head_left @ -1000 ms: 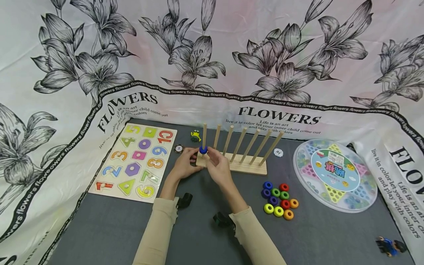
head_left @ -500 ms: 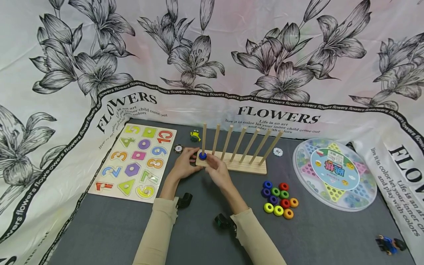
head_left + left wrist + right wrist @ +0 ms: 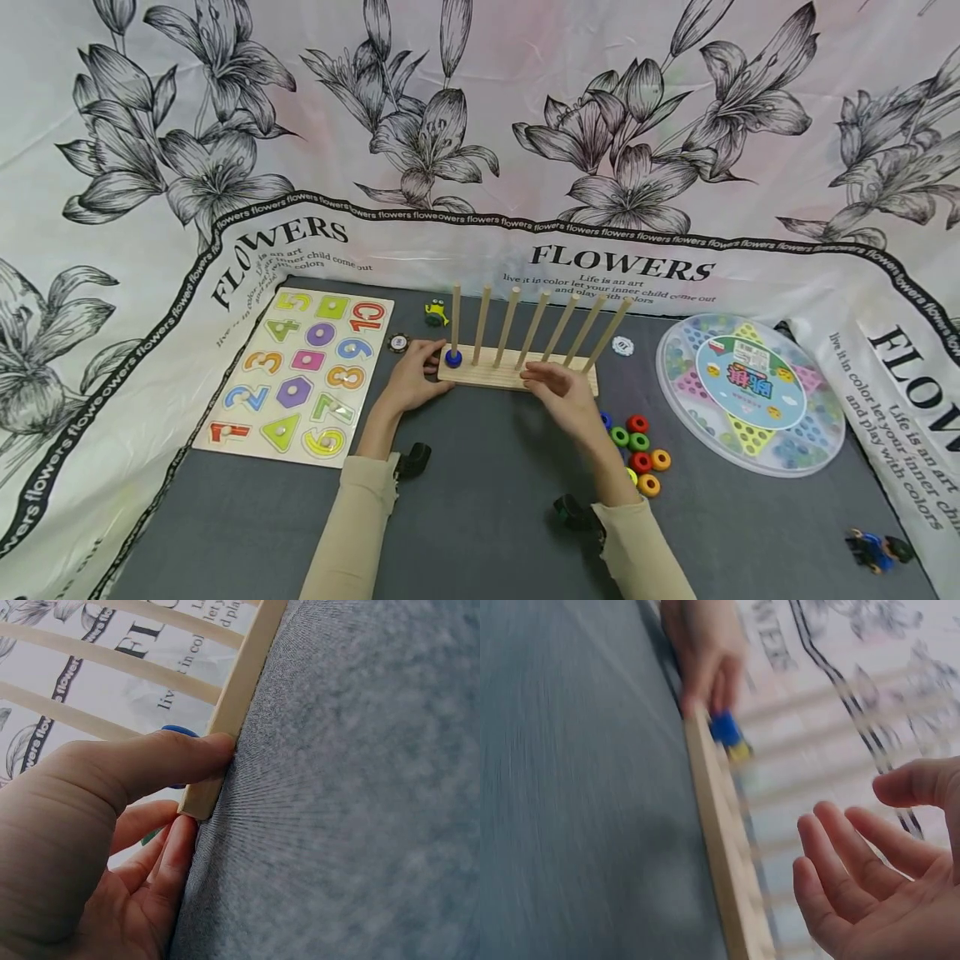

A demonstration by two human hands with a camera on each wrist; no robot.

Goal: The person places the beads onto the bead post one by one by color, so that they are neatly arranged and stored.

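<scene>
A pale wooden peg stand (image 3: 487, 377) with several upright pegs lies across the middle of the table in the head view. At the foot of its leftmost peg sits a blue ring (image 3: 453, 358). My left hand (image 3: 408, 377) holds the stand's left end; in the left wrist view the thumb (image 3: 191, 756) presses the front edge and the fingertips touch the end face. Farther right, my right hand (image 3: 562, 397) hovers over the stand's front edge, its fingers relaxed and spread with nothing between them, as the right wrist view shows.
Loose coloured rings (image 3: 638, 442) lie right of the stand, some hidden by the right forearm. A number puzzle board (image 3: 307, 358) is at left, a round game box (image 3: 750, 467) at right. Behind stand a small yellow-green toy (image 3: 435, 313) and a white chip (image 3: 622, 346); a toy figure (image 3: 877, 551) lies front right.
The blue ring has slid down the leftmost peg to the base. My right hand has let go and moved right along the stand, while the left stays at its end.
</scene>
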